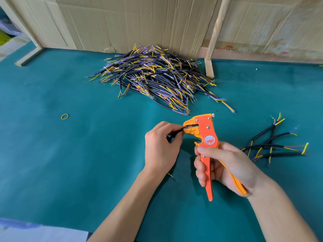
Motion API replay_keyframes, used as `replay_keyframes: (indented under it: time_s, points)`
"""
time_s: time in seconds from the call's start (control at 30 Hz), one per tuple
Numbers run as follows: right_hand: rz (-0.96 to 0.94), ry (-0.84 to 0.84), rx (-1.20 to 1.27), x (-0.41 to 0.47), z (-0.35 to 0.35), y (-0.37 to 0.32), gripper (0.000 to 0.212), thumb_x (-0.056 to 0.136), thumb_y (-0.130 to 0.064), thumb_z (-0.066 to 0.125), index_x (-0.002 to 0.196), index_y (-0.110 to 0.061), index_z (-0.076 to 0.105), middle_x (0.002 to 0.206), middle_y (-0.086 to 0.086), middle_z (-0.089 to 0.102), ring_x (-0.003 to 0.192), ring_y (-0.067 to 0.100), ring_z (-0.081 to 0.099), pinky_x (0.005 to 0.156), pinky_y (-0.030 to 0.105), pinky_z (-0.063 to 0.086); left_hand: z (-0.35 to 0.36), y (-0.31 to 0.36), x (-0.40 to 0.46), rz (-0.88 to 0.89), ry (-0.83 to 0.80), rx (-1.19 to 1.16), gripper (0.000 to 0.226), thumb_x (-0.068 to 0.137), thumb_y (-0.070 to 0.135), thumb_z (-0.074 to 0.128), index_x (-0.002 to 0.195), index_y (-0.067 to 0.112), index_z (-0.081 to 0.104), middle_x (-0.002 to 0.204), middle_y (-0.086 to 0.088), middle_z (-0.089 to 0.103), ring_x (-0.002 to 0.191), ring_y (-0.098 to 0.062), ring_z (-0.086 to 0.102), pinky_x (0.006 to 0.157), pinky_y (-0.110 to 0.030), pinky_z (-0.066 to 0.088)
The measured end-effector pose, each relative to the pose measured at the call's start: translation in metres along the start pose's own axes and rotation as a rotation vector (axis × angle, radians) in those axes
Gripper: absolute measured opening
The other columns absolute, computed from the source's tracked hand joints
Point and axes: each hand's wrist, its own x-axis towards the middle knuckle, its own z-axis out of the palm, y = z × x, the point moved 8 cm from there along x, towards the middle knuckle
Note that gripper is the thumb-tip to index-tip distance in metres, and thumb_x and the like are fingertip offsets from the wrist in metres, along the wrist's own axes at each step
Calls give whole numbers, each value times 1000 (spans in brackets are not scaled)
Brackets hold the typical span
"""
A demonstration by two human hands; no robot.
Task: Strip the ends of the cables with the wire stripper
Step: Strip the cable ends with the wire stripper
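We see both forearms, bare, reaching in from the lower edge and converging toward the middle. The left hand (pixel 160 145) shows its back to us, wrist bent slightly, with thumb and forefinger pinched together on a cable (pixel 175 133) at the upper right of the hand; the other fingers curl under. The right hand (pixel 225 166) is turned palm-left, its fingers wrapped round the handles of the stripper (pixel 206 137), thumb lying across the top near the pivot. The two hands sit close, side by side, not touching.
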Motion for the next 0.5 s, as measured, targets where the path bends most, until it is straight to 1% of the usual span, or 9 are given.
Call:
replay_keyframes:
  time_s: [0.1,0.23,0.3,0.37,0.4,0.47,0.5]
  points:
    - [-5,6,-8,0,0,0,27,87,-22,72,95,-2,57,71,21,54,56,34,53,53,42,52,0,-1,0,-6,-1,-2,11,82,2,78,84,13,79,76,6,68,74,-4,59,64,-8,41]
    - [-15,13,-15,0,1,0,27,87,-23,72,89,-6,51,67,18,51,52,31,49,50,38,49,0,-2,1,-17,-2,-12,10,82,3,79,83,13,79,75,5,68,73,-11,59,64,-12,43]
    - [-29,47,-32,0,-1,-1,29,86,-26,72,77,-7,51,61,15,47,46,27,44,46,34,44,1,-3,1,-22,-5,-17,10,82,4,80,82,14,79,74,6,67,73,-10,59,63,-12,42]
    - [-35,96,-74,2,-5,-1,37,85,-30,70,60,-13,50,53,11,41,40,23,38,42,29,38,2,-3,2,-21,-10,-19,10,81,4,81,82,14,79,74,7,66,71,-8,58,63,-10,41]
    - [-34,109,-96,2,-6,0,40,85,-32,70,57,-15,48,52,11,40,39,23,36,42,28,36,2,-4,1,-22,-8,-21,10,81,5,81,82,14,80,73,8,66,71,-8,58,63,-10,41]
    - [-36,110,-120,2,-8,0,40,85,-35,70,59,-13,50,53,12,40,39,24,38,43,29,36,1,-5,1,-23,4,-33,9,81,6,81,82,15,80,73,7,66,71,-8,59,63,-10,41]
    - [-31,101,-99,1,-8,0,36,85,-35,72,64,-12,53,55,13,41,39,24,39,43,30,37,1,-6,1,-21,6,-36,9,81,6,81,82,15,80,73,7,66,71,-8,59,63,-10,41]
